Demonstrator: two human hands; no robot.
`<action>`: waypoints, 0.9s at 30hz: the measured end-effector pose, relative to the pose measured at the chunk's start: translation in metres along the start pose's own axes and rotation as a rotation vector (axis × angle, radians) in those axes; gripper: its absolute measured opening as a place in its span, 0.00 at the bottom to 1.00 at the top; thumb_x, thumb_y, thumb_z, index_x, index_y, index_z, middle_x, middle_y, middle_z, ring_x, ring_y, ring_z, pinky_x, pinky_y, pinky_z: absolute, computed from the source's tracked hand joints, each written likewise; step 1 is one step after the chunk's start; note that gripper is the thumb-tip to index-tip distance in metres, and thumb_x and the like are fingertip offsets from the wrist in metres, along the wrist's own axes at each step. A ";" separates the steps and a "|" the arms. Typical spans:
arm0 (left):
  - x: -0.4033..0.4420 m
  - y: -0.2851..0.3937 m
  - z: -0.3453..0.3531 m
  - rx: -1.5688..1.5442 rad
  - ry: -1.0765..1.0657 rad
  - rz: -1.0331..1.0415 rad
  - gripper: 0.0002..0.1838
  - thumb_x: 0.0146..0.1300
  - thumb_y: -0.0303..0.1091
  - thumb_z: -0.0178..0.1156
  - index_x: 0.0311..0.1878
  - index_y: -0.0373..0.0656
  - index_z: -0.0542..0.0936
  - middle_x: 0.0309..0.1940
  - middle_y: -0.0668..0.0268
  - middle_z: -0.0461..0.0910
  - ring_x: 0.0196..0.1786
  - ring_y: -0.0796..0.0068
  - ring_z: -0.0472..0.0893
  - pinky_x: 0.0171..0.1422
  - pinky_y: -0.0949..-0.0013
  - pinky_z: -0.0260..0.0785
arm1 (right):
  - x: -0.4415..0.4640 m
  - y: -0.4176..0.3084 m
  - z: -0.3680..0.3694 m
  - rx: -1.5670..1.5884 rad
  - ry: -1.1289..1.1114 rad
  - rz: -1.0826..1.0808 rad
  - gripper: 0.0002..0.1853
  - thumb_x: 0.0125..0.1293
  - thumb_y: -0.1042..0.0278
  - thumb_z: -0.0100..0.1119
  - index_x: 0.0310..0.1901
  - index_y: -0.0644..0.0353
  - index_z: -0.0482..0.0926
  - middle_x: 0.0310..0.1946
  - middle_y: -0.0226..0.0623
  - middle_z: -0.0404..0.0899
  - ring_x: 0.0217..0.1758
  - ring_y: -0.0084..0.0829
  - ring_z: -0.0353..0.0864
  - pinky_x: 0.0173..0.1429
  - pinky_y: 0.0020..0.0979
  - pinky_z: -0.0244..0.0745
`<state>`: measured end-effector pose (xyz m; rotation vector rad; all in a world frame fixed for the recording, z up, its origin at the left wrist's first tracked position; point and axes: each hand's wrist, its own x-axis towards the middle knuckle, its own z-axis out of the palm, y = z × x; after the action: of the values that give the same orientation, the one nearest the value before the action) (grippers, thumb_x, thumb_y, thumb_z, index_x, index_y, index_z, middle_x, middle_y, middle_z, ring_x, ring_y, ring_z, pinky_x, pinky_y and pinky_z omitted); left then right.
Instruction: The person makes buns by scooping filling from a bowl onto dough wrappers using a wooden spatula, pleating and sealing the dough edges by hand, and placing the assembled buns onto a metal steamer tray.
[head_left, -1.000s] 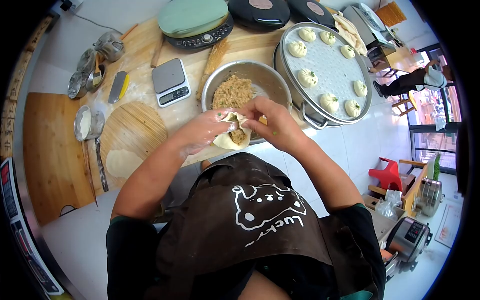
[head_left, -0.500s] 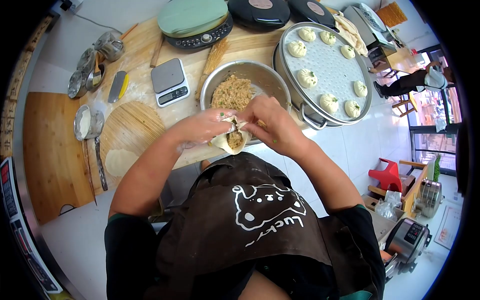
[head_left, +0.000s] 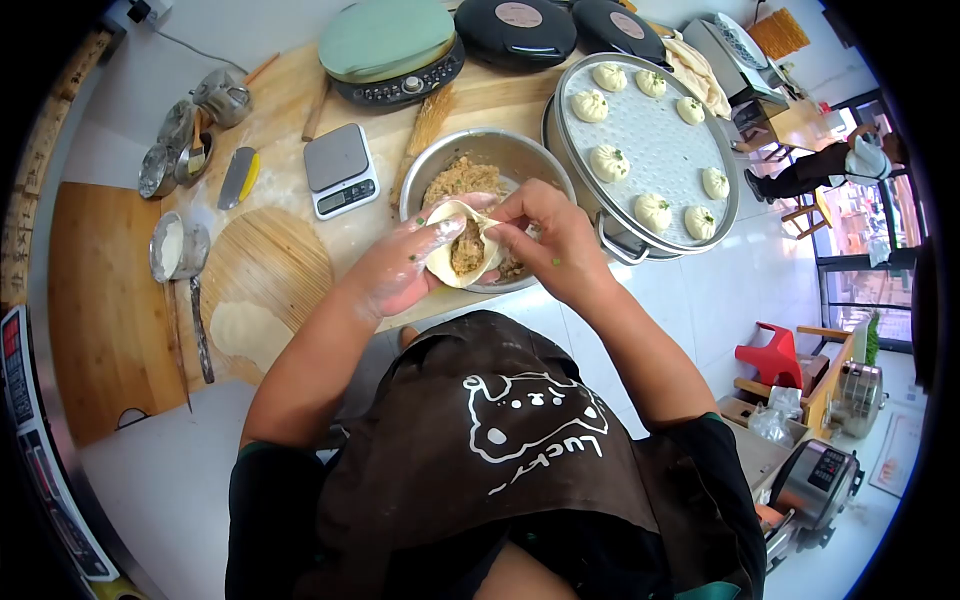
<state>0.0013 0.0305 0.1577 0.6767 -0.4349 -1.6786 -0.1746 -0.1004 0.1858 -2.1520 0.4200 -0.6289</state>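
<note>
A dough wrapper [head_left: 440, 262] with minced filling [head_left: 466, 250] inside rests in my left hand [head_left: 400, 265], its top gaping. The left fingers curl under it and the thumb lies against the filling. My right hand [head_left: 552, 235] pinches the wrapper's right edge between thumb and fingers. Both hands are over the near side of a steel bowl [head_left: 552, 155], which holds more of the minced filling [head_left: 465, 180]. Part of the bowl is hidden behind the hands. Flour and green bits cling to the skin.
Right of the bowl, a steamer tray [head_left: 665, 150] carries several pleated buns. At left are a kitchen scale [head_left: 340, 170], a round board [head_left: 270, 260] with a flat dough sheet [head_left: 250, 333], a scraper [head_left: 238, 177] and metal pots. Electric griddles [head_left: 390, 45] line the back. A person [head_left: 830, 165] stands far right.
The wrapper has turned and opened wider, showing more filling. My left hand has shifted from its upper edge to cup it from below, while the right keeps pinching its rim.
</note>
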 end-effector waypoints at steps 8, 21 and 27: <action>-0.003 -0.003 -0.007 0.340 0.116 0.000 0.21 0.78 0.33 0.52 0.70 0.36 0.68 0.61 0.58 0.76 0.60 0.66 0.81 0.60 0.58 0.82 | -0.001 -0.015 0.001 -0.041 -0.043 -0.044 0.10 0.61 0.72 0.69 0.43 0.56 0.81 0.33 0.35 0.78 0.39 0.38 0.79 0.50 0.38 0.67; -0.006 0.009 0.008 0.480 0.104 -0.127 0.22 0.77 0.34 0.54 0.69 0.34 0.68 0.57 0.58 0.78 0.56 0.68 0.82 0.51 0.62 0.85 | -0.006 -0.008 -0.006 -0.208 -0.101 -0.270 0.12 0.58 0.72 0.71 0.44 0.56 0.82 0.38 0.36 0.78 0.45 0.40 0.78 0.53 0.38 0.68; -0.002 0.017 0.009 0.583 0.044 -0.190 0.24 0.76 0.34 0.54 0.70 0.34 0.68 0.58 0.57 0.79 0.58 0.68 0.82 0.51 0.63 0.84 | -0.007 -0.011 -0.008 -0.176 -0.152 -0.132 0.12 0.59 0.72 0.71 0.44 0.57 0.81 0.37 0.36 0.77 0.46 0.41 0.78 0.52 0.39 0.68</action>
<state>0.0081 0.0282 0.1753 1.2083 -0.8657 -1.7157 -0.1843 -0.0954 0.1962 -2.3923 0.2600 -0.5115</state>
